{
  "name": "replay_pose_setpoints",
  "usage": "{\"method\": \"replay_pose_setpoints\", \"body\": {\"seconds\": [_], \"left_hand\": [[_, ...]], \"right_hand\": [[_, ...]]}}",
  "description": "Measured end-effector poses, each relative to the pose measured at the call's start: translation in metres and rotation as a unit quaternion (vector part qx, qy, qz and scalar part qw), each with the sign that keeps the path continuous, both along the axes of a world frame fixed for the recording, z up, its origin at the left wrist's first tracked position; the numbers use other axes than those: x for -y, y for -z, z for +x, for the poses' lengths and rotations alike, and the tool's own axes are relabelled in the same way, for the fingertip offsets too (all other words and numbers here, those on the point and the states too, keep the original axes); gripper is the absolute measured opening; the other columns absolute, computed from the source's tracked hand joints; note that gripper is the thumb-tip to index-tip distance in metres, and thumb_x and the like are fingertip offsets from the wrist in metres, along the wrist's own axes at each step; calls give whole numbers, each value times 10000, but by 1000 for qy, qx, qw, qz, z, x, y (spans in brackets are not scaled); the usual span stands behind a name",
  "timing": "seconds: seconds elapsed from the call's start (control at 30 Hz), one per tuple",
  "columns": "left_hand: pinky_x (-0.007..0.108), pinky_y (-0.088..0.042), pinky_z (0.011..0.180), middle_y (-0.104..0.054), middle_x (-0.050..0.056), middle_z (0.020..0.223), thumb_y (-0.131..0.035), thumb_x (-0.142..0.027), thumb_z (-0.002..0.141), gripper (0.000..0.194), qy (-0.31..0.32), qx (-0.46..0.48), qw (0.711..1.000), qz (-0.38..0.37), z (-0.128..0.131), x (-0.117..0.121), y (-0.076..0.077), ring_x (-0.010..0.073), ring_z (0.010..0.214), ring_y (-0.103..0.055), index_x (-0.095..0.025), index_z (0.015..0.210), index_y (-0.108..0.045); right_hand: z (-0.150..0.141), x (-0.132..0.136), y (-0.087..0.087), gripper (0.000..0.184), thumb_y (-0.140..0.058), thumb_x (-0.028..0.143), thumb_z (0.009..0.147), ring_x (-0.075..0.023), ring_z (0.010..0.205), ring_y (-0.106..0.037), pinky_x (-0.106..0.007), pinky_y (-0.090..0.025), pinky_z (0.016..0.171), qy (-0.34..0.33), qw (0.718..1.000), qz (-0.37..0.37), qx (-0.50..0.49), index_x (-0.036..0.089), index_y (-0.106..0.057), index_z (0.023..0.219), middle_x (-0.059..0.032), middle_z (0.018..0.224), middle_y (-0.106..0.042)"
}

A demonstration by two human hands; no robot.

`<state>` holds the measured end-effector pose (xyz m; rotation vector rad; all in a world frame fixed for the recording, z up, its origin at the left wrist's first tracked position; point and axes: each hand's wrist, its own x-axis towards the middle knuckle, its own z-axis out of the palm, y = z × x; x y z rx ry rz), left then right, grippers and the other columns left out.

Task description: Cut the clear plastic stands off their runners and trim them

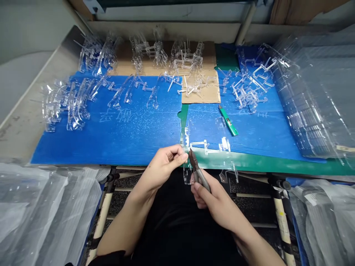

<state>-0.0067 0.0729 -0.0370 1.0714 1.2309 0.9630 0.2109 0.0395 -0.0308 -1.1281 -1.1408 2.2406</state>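
Note:
My left hand (166,166) pinches the end of a clear moulded plastic piece (206,147) at the front edge of the blue board. My right hand (216,199) is shut around the grey handles of small side cutters (200,173), whose dark jaws touch the clear piece close to my left fingertips. The piece spans the board's edge, and its lower parts hang past the edge. A green utility knife (227,120) lies on the blue board (111,140), to the far side of the clear piece, untouched by either hand.
Several heaps of clear moulded plastic pieces lie across the blue board and on a cardboard sheet (201,92) behind my hands. A green mat (263,164) runs along the front right edge. Stacked clear plastic (305,96) stands at right, with plastic bags (41,210) at lower left.

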Motion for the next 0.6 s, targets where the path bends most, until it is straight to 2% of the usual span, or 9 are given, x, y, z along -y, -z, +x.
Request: {"method": "replay_pose_setpoints", "body": {"seconds": [0.1,0.23,0.3,0.4,0.47,0.5,0.53,0.6], "left_hand": [[280,-325,614,-464,-10,679,-821,-656,893,568,19,-75,997,-15,-10,-16,-8,136,627,-384,-186,696,-571],[274,-263,554,-468,-28,588,-808,-745,832,590,11,-188,981,-56,-40,-35,-6,127,530,-361,-200,713,-614],[279,-275,558,-514,-11,568,-775,-788,819,626,1,-280,957,-78,-63,-41,-3,138,515,-393,-205,679,-596],[295,-339,600,-636,24,625,-795,-759,811,578,-25,-448,890,-75,-93,-51,-7,186,564,-523,-201,766,-652],[299,-358,624,-679,20,696,-806,-674,864,491,-45,-544,838,-8,-98,-64,-22,213,622,-585,-205,941,-681],[298,-356,632,-693,19,737,-795,-623,907,440,-33,-580,812,46,-92,-73,-32,219,652,-604,-212,1017,-680],[297,-353,640,-711,22,785,-769,-575,954,384,6,-604,790,105,-81,-85,-42,221,684,-622,-220,1070,-681],[299,-365,674,-773,42,943,-704,-487,1033,270,165,-601,751,218,-45,-114,-60,227,802,-682,-240,1140,-716]], "right_hand": [[-17,-12,14,263,-661,476,1034,-89,591,-333,-222,-279,528,26,996,-65,-61,243,-539,1049,71,788,-450],[-25,-19,29,331,-688,522,988,-65,530,-260,-210,-230,487,42,992,-83,-87,247,-504,1008,94,745,-445],[-20,-15,29,351,-708,535,986,-65,542,-271,-211,-225,490,48,990,-85,-100,242,-515,1005,88,757,-450],[-2,0,24,342,-732,518,996,-75,583,-304,-215,-247,513,49,987,-90,-120,231,-549,1033,76,780,-447],[12,14,20,335,-737,510,1010,-81,605,-317,-220,-264,531,52,986,-94,-128,229,-556,1040,77,779,-425],[18,20,19,334,-734,511,1020,-83,614,-321,-223,-271,540,54,985,-95,-131,229,-558,1046,77,782,-417],[24,27,18,335,-731,518,1030,-84,620,-321,-227,-273,546,55,985,-97,-136,230,-560,1051,77,785,-410],[33,37,20,336,-715,533,1056,-90,638,-315,-237,-275,564,54,984,-93,-143,232,-564,1068,75,794,-396]]}}
